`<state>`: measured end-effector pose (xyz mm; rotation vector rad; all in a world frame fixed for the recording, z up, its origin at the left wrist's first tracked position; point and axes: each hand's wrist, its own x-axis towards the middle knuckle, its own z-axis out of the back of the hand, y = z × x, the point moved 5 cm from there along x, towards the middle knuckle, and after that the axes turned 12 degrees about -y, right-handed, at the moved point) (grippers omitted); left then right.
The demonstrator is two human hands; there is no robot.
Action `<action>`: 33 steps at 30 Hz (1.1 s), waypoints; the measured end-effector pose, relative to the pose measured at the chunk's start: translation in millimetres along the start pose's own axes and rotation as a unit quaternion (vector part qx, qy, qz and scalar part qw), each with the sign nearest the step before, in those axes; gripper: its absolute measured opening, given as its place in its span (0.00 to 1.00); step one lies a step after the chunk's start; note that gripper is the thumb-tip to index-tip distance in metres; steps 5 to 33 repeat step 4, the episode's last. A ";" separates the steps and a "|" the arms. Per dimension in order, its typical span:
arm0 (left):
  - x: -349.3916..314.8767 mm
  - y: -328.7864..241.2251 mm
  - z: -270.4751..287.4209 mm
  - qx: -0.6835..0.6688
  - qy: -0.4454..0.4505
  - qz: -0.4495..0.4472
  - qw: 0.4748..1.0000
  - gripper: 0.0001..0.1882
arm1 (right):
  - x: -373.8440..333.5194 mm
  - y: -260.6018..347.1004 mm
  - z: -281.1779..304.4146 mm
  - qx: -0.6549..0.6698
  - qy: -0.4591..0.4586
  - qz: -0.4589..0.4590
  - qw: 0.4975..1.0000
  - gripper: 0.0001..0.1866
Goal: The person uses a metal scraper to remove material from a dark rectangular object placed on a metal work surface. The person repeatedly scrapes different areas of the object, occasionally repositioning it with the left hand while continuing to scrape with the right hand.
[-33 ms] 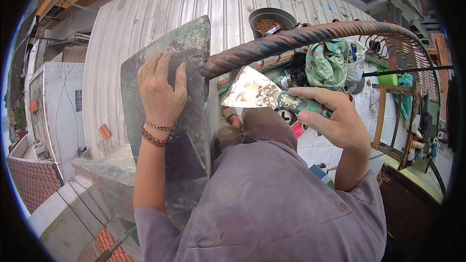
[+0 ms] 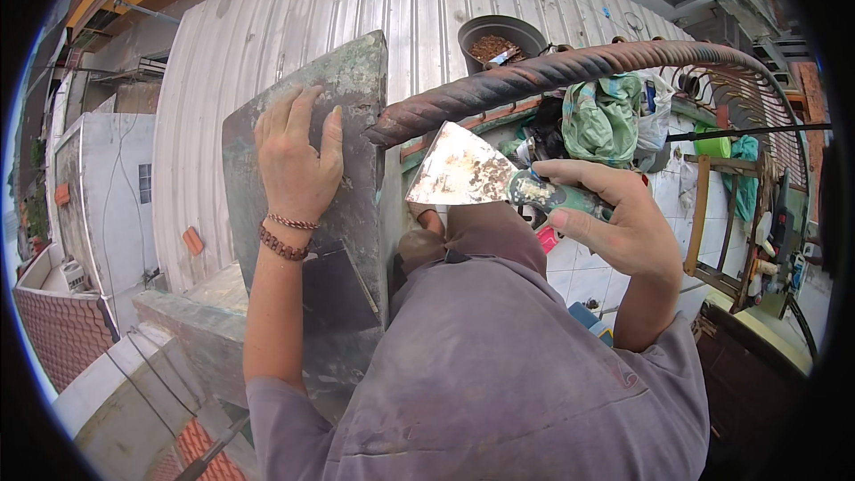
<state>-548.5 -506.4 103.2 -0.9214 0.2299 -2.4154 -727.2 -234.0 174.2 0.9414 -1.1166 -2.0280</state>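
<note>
My left hand (image 2: 298,147) lies flat on the weathered grey-green top of a masonry post (image 2: 352,93), thumb apart from the fingers, holding nothing. A braided bracelet circles that wrist. In my right hand (image 2: 628,214) is a putty knife (image 2: 463,167), gripped by its worn green handle between thumb and fingers. Its wide blade is blotched with pale residue and points left, just right of the post's edge. Above the blade, a twisted rust-brown metal handrail (image 2: 499,80) runs from the post toward the right. Whether the blade touches anything is hard to tell.
Corrugated roofing (image 2: 205,134) spreads beyond the post, with a black pot (image 2: 525,31) behind the rail. Green and white bags (image 2: 601,120) lie on the tiled floor at right, near a wooden frame (image 2: 699,214). At lower left is a concrete ledge (image 2: 191,321).
My left fingers have slid slightly farther up the post top. The putty knife sits a touch lower, still in my right hand.
</note>
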 end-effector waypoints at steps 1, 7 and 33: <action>9.4 5.8 -8.9 -0.008 0.010 0.005 1.000 0.19 | 3.7 0.9 2.7 0.022 0.006 -0.009 1.000 0.25; 31.2 25.3 -33.4 -0.021 0.045 0.037 0.998 0.19 | 17.7 -11.0 14.0 0.100 -0.042 -0.050 0.993 0.31; 31.2 25.3 -33.4 -0.021 0.045 0.037 0.998 0.19 | 17.7 -11.0 14.0 0.100 -0.042 -0.050 0.993 0.31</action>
